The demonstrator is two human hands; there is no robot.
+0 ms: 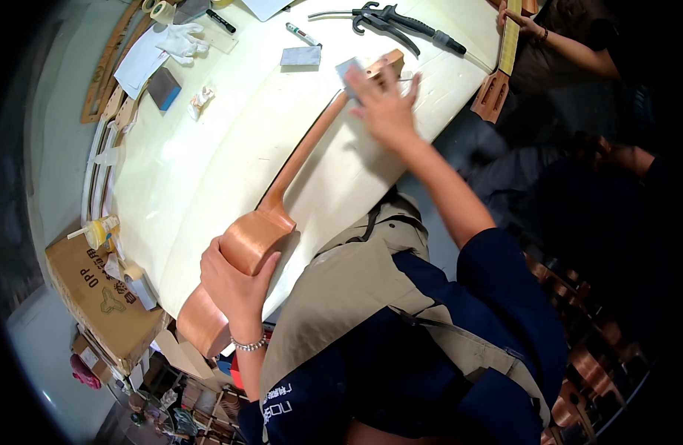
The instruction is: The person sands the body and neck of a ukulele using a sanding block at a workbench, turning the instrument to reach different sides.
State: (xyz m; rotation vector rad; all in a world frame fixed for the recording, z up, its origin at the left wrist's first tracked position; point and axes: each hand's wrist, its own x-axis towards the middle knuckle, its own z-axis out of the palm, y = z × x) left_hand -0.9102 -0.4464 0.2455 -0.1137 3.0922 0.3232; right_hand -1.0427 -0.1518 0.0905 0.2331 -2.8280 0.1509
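An unfinished wooden guitar lies on its edge across the white table, its slim neck reaching away to the far right. My left hand is wrapped over the side of the body, thumb toward me. At the far end, my right hand presses a grey sanding pad against the headstock. Its fingers are slightly blurred and partly cover both pad and headstock. Another flat grey block lies on the table to the left of the headstock.
Beyond the headstock are an air blow gun and a pen. White gloves, a dark sanding block and guitar necks line the left. At right, another person's hand holds a neck with a slotted headstock.
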